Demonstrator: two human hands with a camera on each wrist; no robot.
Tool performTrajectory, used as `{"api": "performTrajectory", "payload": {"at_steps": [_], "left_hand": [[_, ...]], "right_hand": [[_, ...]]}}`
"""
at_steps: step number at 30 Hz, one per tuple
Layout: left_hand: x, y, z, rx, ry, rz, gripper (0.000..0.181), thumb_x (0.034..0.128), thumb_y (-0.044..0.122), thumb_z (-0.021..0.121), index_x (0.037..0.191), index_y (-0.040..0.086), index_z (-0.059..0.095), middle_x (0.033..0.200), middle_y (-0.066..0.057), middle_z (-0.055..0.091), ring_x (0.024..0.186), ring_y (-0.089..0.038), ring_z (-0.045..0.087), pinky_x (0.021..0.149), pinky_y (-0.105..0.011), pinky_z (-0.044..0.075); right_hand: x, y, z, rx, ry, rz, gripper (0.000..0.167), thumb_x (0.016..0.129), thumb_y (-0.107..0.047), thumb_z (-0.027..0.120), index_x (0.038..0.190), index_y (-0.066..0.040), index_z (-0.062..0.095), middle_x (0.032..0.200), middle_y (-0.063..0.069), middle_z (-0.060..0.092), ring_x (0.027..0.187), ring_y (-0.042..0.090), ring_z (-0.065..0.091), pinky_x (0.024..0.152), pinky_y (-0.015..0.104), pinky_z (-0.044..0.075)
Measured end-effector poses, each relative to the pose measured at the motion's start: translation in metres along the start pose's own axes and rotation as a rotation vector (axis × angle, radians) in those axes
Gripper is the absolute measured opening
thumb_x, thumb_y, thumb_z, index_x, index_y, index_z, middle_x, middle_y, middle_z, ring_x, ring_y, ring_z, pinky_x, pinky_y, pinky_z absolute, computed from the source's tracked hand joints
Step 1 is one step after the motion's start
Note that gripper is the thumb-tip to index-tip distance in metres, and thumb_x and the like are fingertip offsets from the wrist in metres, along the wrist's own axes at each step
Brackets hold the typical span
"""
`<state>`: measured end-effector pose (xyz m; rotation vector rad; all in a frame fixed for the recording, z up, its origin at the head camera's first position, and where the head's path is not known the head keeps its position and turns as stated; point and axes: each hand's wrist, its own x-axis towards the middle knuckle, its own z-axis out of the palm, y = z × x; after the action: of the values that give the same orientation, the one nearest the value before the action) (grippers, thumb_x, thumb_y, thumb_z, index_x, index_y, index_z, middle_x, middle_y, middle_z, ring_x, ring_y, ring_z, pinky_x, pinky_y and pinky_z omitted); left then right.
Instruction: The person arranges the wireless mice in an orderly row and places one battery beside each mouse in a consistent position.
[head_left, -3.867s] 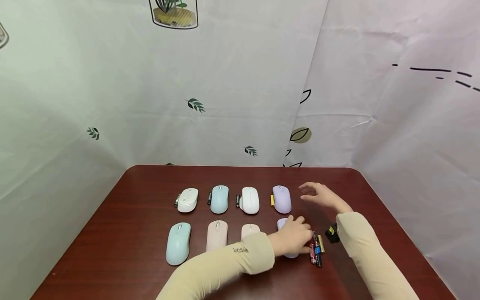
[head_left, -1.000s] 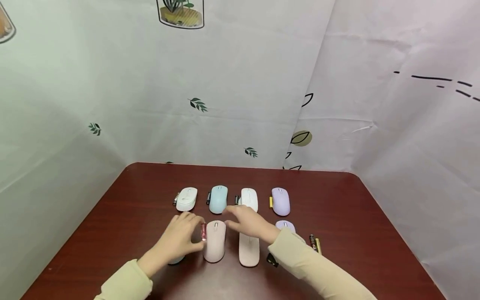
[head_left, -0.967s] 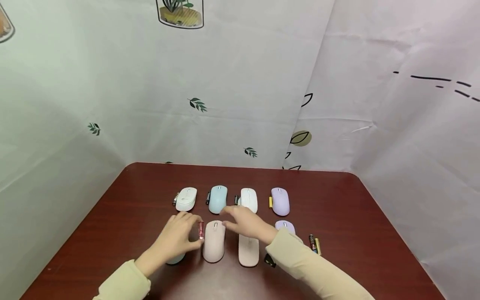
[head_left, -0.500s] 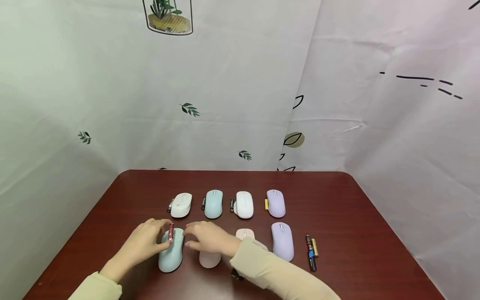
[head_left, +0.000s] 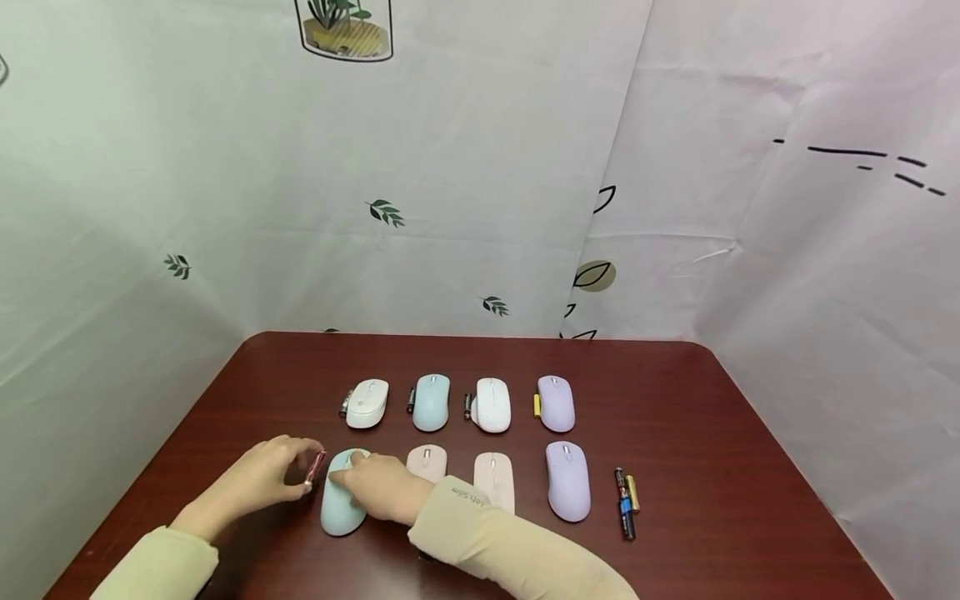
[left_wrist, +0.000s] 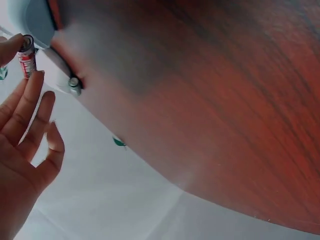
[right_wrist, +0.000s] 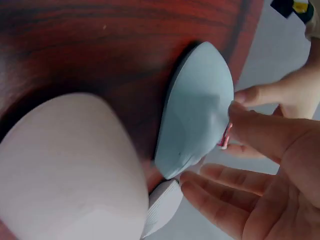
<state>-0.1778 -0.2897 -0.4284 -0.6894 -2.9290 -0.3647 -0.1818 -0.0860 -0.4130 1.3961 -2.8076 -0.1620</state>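
My left hand (head_left: 258, 477) pinches a red battery (head_left: 316, 468) between thumb and fingertips, just left of the front-row teal mouse (head_left: 341, 510). In the left wrist view the battery (left_wrist: 27, 62) stands on end between thumb and index finger, the other fingers spread. My right hand (head_left: 384, 490) reaches over the teal mouse's upper right part, hiding some of it. Seen from the right wrist, the thumb lies across one edge of the teal mouse (right_wrist: 195, 107) and the fingers stretch past its end; whether they press on it I cannot tell.
Right of the right hand, two pale pink mice (head_left: 495, 479) are partly hidden by the sleeve, then a purple mouse (head_left: 567, 483). Several mice stand in a back row, such as a light blue mouse (head_left: 431, 404), each with a battery at its left. Loose batteries (head_left: 626, 507) lie at the right.
My left hand has carried the red battery leftward from beside the pink mouse, past the teal mouse to its left side. My right hand has moved left from the pink mice to the teal mouse.
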Motion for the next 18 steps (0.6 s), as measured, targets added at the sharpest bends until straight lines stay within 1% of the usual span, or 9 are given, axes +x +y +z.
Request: {"api": "performTrajectory", "payload": {"at_steps": [2,4,6,9,11,14,16,18], "left_hand": [[0.0,-0.002,0.001,-0.02,-0.022,0.001,0.041,0.0636,0.012,0.079,0.101,0.007,0.065,0.071,0.013,0.049,0.065,0.001,0.04,0.057,-0.022,0.035],[0.0,-0.003,0.003,-0.032,-0.047,0.005,0.041,0.0632,0.01,0.078,0.102,0.005,0.065,0.07,0.013,0.048,0.064,0.002,0.038,0.056,-0.021,0.033],[0.001,-0.003,0.005,-0.04,-0.068,0.009,0.042,0.0634,0.009,0.078,0.102,0.004,0.064,0.07,0.012,0.046,0.064,0.002,0.036,0.056,-0.021,0.032],[0.001,-0.003,0.007,-0.059,-0.082,0.018,0.041,0.0629,0.009,0.078,0.101,0.003,0.064,0.067,0.011,0.045,0.062,0.002,0.035,0.055,-0.021,0.031],[0.001,-0.002,0.009,-0.076,-0.096,0.007,0.041,0.0632,0.01,0.079,0.101,0.002,0.064,0.064,0.011,0.045,0.059,0.002,0.034,0.053,-0.02,0.031],[0.002,0.001,0.01,-0.085,-0.113,-0.024,0.041,0.0632,0.01,0.08,0.1,0.002,0.065,0.062,0.011,0.047,0.057,0.002,0.036,0.053,-0.021,0.033],[0.003,0.003,0.012,-0.087,-0.12,-0.039,0.041,0.0639,0.011,0.08,0.1,0.001,0.065,0.063,0.01,0.048,0.057,0.001,0.038,0.053,-0.022,0.034],[0.004,0.005,0.014,-0.1,-0.129,-0.056,0.04,0.0652,0.012,0.081,0.1,0.001,0.064,0.063,0.01,0.049,0.057,0.001,0.039,0.052,-0.022,0.035]], "right_hand": [[0.001,-0.003,0.0,-0.046,0.009,-0.017,0.036,0.084,-0.034,0.069,0.119,-0.031,0.062,0.111,-0.007,0.066,0.098,0.004,0.061,0.071,0.018,0.051],[0.002,-0.004,0.0,-0.07,0.01,-0.027,0.031,0.085,-0.035,0.068,0.115,-0.03,0.064,0.106,-0.009,0.067,0.096,0.003,0.062,0.071,0.017,0.051],[0.003,-0.004,-0.002,-0.058,-0.005,-0.025,0.027,0.085,-0.034,0.067,0.112,-0.029,0.066,0.104,-0.011,0.068,0.095,0.002,0.062,0.073,0.017,0.05],[0.006,-0.004,-0.004,-0.022,-0.022,-0.017,0.023,0.084,-0.032,0.069,0.106,-0.027,0.068,0.099,-0.013,0.069,0.093,0.001,0.061,0.074,0.016,0.048],[0.008,-0.004,-0.005,-0.001,-0.026,-0.01,0.021,0.082,-0.032,0.071,0.102,-0.026,0.068,0.096,-0.013,0.069,0.091,0.001,0.061,0.073,0.015,0.048],[0.011,-0.005,-0.005,-0.009,-0.015,-0.017,0.015,0.082,-0.029,0.072,0.096,-0.024,0.068,0.091,-0.011,0.069,0.086,0.002,0.062,0.07,0.014,0.048],[0.013,-0.004,-0.005,-0.012,-0.017,-0.019,0.013,0.083,-0.027,0.072,0.095,-0.025,0.069,0.091,-0.012,0.069,0.086,0.001,0.062,0.07,0.014,0.047],[0.015,-0.002,-0.005,0.006,-0.035,-0.021,0.013,0.084,-0.025,0.071,0.096,-0.026,0.07,0.092,-0.013,0.069,0.087,0.001,0.062,0.072,0.013,0.046]]}}
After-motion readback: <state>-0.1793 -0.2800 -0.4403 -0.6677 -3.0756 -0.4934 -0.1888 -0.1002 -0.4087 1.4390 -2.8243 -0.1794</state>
